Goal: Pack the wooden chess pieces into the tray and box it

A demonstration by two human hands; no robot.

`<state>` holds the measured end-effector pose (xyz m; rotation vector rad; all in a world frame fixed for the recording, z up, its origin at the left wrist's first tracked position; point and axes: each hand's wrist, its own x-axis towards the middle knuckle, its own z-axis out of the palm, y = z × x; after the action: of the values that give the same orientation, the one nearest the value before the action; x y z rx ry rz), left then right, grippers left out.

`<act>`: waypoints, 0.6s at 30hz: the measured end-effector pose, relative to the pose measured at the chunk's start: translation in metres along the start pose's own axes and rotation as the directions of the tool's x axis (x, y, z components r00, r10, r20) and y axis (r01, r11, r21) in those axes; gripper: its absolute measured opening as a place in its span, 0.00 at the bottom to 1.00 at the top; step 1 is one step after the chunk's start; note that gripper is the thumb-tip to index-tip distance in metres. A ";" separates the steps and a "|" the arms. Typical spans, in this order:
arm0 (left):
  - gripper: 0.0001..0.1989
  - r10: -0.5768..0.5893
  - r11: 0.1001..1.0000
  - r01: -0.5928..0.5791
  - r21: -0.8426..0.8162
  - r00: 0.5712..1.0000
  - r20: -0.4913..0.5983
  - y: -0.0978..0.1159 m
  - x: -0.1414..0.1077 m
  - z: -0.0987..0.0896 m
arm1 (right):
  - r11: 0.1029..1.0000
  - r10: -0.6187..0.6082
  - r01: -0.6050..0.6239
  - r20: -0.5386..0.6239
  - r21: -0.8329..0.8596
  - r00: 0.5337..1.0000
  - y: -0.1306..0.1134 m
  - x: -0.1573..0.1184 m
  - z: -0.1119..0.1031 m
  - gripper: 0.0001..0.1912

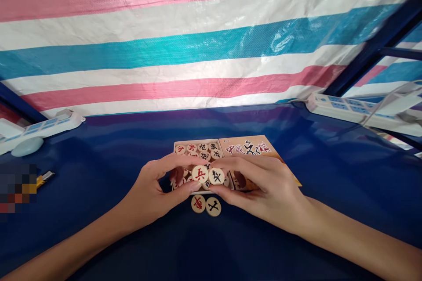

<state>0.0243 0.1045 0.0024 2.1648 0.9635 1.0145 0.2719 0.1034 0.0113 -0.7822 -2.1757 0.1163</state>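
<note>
My left hand point(165, 182) pinches a round xiangqi piece with a red character point(200, 174) between thumb and fingers. Side by side with it, a piece with a black character point(216, 176) is gripped by my right hand point(263, 182). Both are held over an open box point(174, 144) filled with rows of red and black pieces, partly hidden by my hands. On the table just in front of the box lie two more pieces, one red point(198, 203) and one black point(213, 207). The printed box lid point(277, 153) rests at the box's right, under my right hand.
The dark blue table point(132, 140) carries a white power strip point(49, 127) and a pale computer mouse point(27, 146) at left. A yellow utility knife point(44, 178) lies near a blurred patch. Another power strip point(346, 107) stands back right. A striped tarp point(198, 48) hangs behind.
</note>
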 end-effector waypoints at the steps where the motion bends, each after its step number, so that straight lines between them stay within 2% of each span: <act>1: 0.17 0.009 1.000 -0.009 0.003 1.000 -0.002 -0.001 0.000 0.000 | 1.000 0.007 -0.007 0.003 -0.007 1.000 0.000 0.000 0.000 0.13; 11: 0.22 0.062 0.997 -0.064 0.034 0.997 0.047 0.000 0.002 0.001 | 0.999 0.049 -0.049 -0.013 0.010 0.999 0.001 -0.002 -0.001 0.15; 18: 0.23 0.090 0.995 -0.092 0.030 0.995 0.047 0.000 0.003 0.001 | 0.989 0.108 -0.109 0.013 0.104 0.994 0.000 -0.006 0.002 0.16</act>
<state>0.0267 0.1063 0.0033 2.2668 0.8731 0.9939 0.2737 0.1005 0.0061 -0.8413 -2.1155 0.2862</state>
